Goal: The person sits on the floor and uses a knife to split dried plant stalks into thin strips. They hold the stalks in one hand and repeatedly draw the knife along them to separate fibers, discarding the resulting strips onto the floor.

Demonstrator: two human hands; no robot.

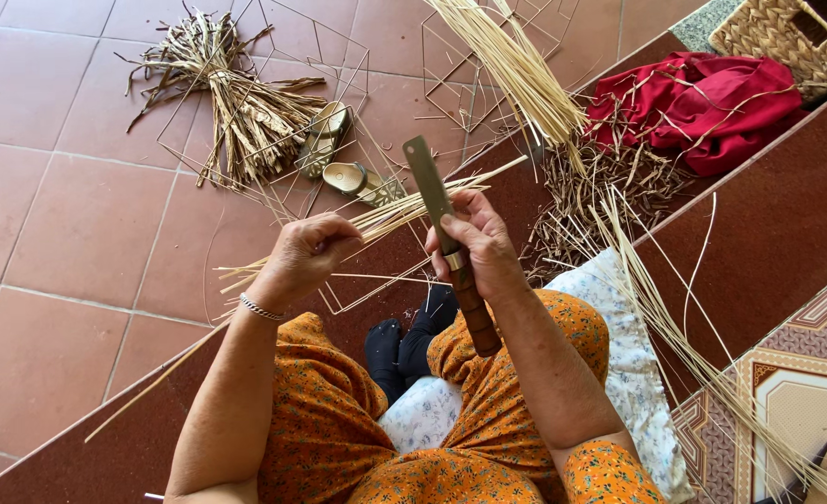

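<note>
My left hand (pixel 304 257) is closed around a bunch of thin pale reed strips (pixel 396 211) that fan out to both sides. In my right hand (pixel 474 238) I grip a knife (pixel 432 191) with a flat metal blade pointing up and a brown wooden handle running down past my wrist. The blade lies against the reeds just right of my left hand. Both arms wear orange patterned sleeves, and a silver bracelet circles my left wrist.
A bundle of rough dried stalks (pixel 236 103) and a pair of sandals (pixel 339 154) lie on the tiled floor (pixel 59 233), among thin wire frames. More long reeds (pixel 516 65), a red cloth (pixel 702 107), a woven basket (pixel 786 37) and a patterned rug (pixel 805 383) sit to the right.
</note>
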